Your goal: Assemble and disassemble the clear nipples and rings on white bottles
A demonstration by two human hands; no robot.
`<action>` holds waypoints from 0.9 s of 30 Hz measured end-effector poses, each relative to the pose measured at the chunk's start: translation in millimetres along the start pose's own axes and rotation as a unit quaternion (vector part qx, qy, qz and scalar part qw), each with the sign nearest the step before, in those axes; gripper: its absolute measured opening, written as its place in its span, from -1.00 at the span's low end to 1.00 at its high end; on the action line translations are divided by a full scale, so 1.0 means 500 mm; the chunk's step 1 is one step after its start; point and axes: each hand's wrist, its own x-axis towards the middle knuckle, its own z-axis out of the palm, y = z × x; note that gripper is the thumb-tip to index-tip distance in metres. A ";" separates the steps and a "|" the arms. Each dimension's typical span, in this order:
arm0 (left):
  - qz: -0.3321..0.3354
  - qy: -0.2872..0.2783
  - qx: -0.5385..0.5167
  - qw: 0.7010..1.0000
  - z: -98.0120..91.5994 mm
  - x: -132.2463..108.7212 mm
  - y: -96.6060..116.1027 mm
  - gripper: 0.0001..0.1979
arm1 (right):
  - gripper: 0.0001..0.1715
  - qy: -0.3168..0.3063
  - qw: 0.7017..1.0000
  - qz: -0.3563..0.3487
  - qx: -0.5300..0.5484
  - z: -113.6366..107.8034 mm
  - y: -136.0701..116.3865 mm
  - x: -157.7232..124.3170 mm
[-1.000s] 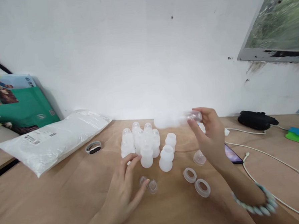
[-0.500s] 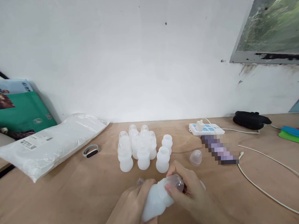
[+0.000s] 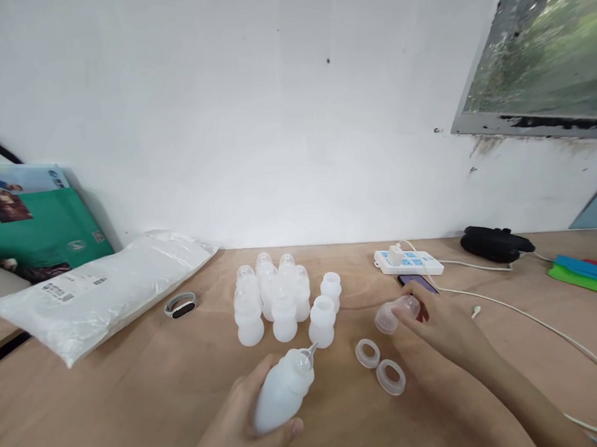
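My left hand (image 3: pixel 243 420) is wrapped round a white baby bottle (image 3: pixel 283 391), tilted with its neck up and to the right. A small clear teat (image 3: pixel 309 353) shows at the bottle's neck; I cannot tell whether it touches the bottle or lies behind it. Over to the right, my right hand (image 3: pixel 428 317) pinches a clear dome cap (image 3: pixel 407 306). Another clear cap (image 3: pixel 385 319) sits on the table right beside it. Two translucent rings (image 3: pixel 368 353) lie between my hands. Two bottles without caps (image 3: pixel 322 322) stand beyond my left hand.
Several capped bottles (image 3: pixel 283 314) stand grouped at the middle. A white plastic parcel (image 3: pixel 116 286) and a wristband (image 3: pixel 180 304) lie left. Back right are a power strip (image 3: pixel 409 262), a phone (image 3: pixel 416 282), a white cable (image 3: pixel 528 315) and a black case (image 3: pixel 494 243).
My right hand has left the bottle with the clear cap and moved right, beside the other cap. The bottle in my left hand is now uncapped. The rings have come into sight.
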 end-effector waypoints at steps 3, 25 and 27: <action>-0.011 -0.011 0.001 1.000 0.008 0.003 0.024 -0.33 | -0.77 -0.069 0.994 0.005 -0.084 0.025 0.004 -0.007; 0.119 -0.131 0.089 0.980 0.053 0.032 0.061 -0.70 | -0.70 -0.262 0.898 -0.041 0.352 0.055 -0.195 -0.106; 0.110 -0.156 0.080 0.978 0.051 0.033 0.064 -0.70 | -0.74 -0.251 0.894 -0.024 0.370 0.064 -0.205 -0.109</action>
